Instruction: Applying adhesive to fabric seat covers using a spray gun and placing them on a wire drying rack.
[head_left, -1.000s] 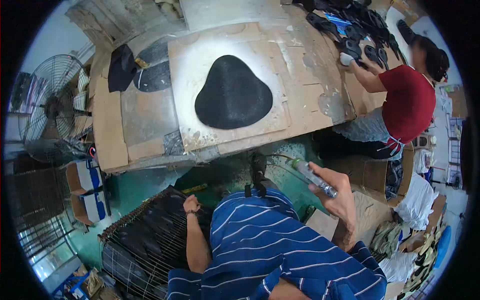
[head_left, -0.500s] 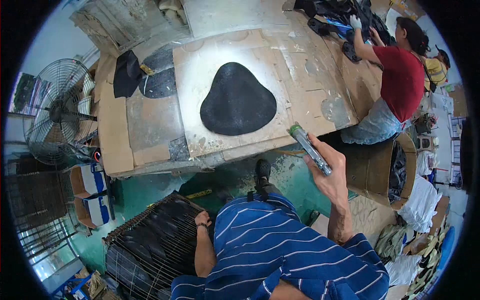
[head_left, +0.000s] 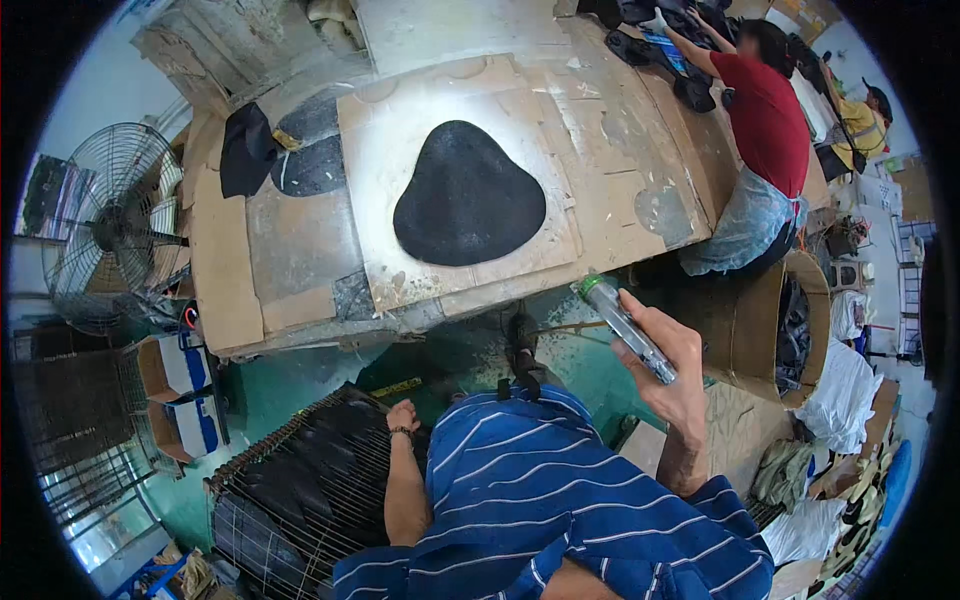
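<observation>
My right hand (head_left: 668, 362) is closed around a grey cylindrical tool (head_left: 628, 325) with a green end, held just off the table's front edge. That green end points up and left toward the table. Lying on a pale, white-dusted cardboard sheet (head_left: 365, 235) is a black rounded-triangle pad (head_left: 470, 200), apart from both hands. Down at the left, my left hand (head_left: 401, 416) is at the edge of a wire rack (head_left: 300, 490) loaded with dark pieces. Its fingers look curled, and what they hold, if anything, is hidden.
A black piece of material (head_left: 247, 150) lies on the table's left. A large fan (head_left: 110, 230) stands beyond it. At the right, a person in red (head_left: 765, 115) reaches over dark items, near a big cardboard drum (head_left: 735, 335). Another person in yellow (head_left: 862, 125) is farther back.
My left hand has shifted slightly up along the rack's edge. My right hand and the tool have moved slightly down and right. The person in red leans farther over the table.
</observation>
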